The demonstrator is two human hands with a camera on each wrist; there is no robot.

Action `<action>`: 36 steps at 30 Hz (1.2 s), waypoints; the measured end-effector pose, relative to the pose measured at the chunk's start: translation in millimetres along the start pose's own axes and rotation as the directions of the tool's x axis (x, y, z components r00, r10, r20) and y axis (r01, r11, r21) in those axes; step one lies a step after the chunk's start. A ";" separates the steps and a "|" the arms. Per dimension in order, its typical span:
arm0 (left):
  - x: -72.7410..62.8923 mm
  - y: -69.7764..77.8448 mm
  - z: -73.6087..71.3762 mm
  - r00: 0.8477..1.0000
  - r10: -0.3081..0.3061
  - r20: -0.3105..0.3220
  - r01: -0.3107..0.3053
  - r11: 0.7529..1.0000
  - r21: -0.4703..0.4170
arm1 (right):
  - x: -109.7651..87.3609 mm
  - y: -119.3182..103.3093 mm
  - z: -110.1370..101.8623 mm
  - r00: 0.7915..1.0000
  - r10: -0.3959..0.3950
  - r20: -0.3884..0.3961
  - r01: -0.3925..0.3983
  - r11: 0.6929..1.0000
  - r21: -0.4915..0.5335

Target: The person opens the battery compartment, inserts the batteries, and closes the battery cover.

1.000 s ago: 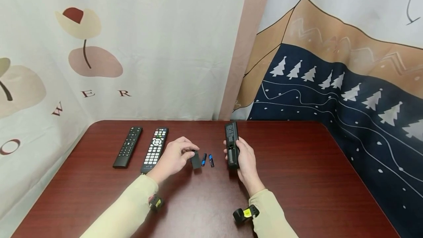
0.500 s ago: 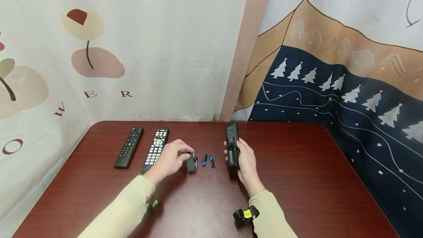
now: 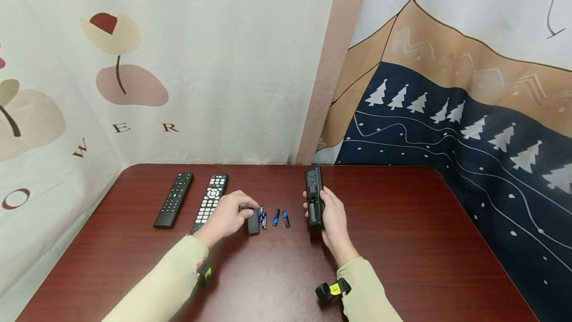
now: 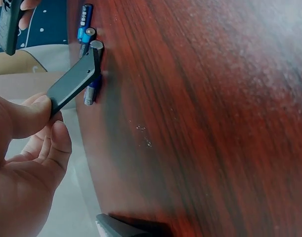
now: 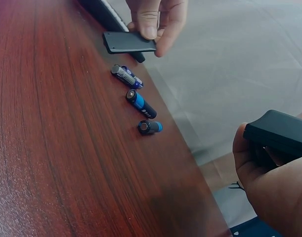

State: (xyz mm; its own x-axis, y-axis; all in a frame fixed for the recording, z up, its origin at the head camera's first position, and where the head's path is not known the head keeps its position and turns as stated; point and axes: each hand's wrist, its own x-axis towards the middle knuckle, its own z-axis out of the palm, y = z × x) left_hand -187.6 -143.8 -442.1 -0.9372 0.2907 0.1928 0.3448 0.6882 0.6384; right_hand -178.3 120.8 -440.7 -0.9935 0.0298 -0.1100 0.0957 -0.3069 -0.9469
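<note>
My left hand pinches a dark grey battery cover between thumb and fingers, held above the table. Just right of it lie two silver-and-blue batteries, close together. Two black-and-blue batteries lie farther right; in the right wrist view their ends face the camera. My right hand grips a black remote control, its back turned up and its battery compartment uncovered. What sits inside the compartment is too small to tell. In the left wrist view the cover partly hides the batteries.
A black remote control lies at the table's left. Beside it is another remote control with white buttons, partly behind my left hand. Curtains hang beyond the far edge of the reddish-brown table.
My left hand has moved left with the battery cover, bringing the two silver-and-blue batteries into sight. My right hand keeps holding the remote control in about the same place.
</note>
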 end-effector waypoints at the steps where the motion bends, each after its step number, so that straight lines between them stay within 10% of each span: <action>1: -0.1 -0.2 -0.2 1.000 -0.009 0.008 0.009 1.000 0.004 | 0.1 0.0 -0.2 1.000 -0.001 0.000 0.001 1.000 -0.001; 36: 7.2 -5.2 8.0 0.995 -0.071 0.070 0.056 0.980 0.192 | 2.0 0.6 -4.1 1.000 -0.009 -0.005 0.009 1.000 0.006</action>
State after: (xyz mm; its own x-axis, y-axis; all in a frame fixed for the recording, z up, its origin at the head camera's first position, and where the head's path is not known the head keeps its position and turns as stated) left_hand -195.7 -139.9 -449.9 -0.9532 0.2870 0.0946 0.2954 0.8185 0.4928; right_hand -180.0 124.6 -442.8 -0.9940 0.0370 -0.1033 0.0867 -0.3119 -0.9461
